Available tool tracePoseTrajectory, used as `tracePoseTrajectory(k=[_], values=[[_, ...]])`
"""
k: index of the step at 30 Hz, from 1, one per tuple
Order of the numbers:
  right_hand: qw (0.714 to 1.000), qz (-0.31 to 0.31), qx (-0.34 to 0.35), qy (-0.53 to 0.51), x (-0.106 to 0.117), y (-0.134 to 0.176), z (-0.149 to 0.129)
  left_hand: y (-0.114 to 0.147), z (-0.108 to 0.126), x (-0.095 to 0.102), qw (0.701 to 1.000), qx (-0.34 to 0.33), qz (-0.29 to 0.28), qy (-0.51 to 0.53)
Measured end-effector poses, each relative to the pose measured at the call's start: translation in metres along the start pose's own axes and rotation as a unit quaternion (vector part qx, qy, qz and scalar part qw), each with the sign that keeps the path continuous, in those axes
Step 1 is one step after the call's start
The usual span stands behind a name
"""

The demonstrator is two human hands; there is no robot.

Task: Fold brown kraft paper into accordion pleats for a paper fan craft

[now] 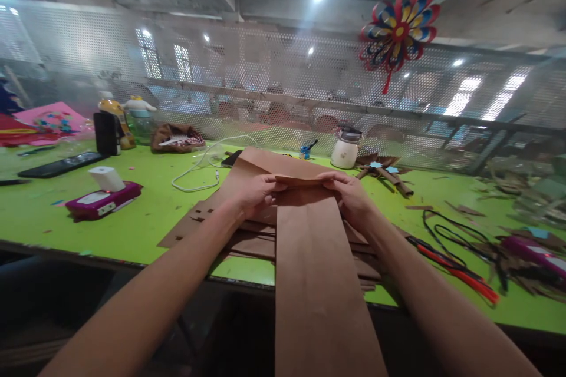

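A long strip of brown kraft paper (316,259) hangs over the table's front edge toward me, its upper end folded across. At the left end of that fold, my left hand (259,193) pinches the paper between thumb and fingers. My right hand (347,188) grips the opposite end the same way. Beyond the fold, a wider part of the brown paper spreads up and to the left. Under my hands and wrists lie several more brown paper pieces (190,225), some with small slots cut in them.
On the green table (145,235) sit a purple power strip (95,203) with a white plug, a phone (66,164), a white cable (194,188) and a white jar (345,150). At right are a red-orange tool (464,277), a black cord (455,235) and paper scraps.
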State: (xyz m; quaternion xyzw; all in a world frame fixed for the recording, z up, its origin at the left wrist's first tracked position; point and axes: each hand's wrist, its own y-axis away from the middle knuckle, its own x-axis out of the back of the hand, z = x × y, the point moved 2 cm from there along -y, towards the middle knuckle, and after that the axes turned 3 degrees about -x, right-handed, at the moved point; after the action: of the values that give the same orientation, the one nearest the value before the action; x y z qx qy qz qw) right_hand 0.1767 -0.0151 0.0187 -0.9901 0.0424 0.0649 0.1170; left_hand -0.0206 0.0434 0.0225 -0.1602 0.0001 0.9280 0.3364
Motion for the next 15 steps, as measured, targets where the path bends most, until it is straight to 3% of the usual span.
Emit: tracePoseTrajectory(k=[3,8,15], values=[[0.999,-0.018,-0.002,-0.045,-0.0014,0.0,-0.0009,0.0013,0.0017,-0.0017,1.0,0.004,-0.001,-0.003],[0.999,-0.027,-0.017,-0.034,0.0003,-0.0007,-0.0026,0.0008,0.0021,0.001,0.999,-0.007,0.034,-0.041],[0.994,-0.07,-0.058,-0.065,0.0007,0.0013,-0.0064,-0.0009,-0.0022,0.0024,0.998,0.001,0.042,-0.041]])
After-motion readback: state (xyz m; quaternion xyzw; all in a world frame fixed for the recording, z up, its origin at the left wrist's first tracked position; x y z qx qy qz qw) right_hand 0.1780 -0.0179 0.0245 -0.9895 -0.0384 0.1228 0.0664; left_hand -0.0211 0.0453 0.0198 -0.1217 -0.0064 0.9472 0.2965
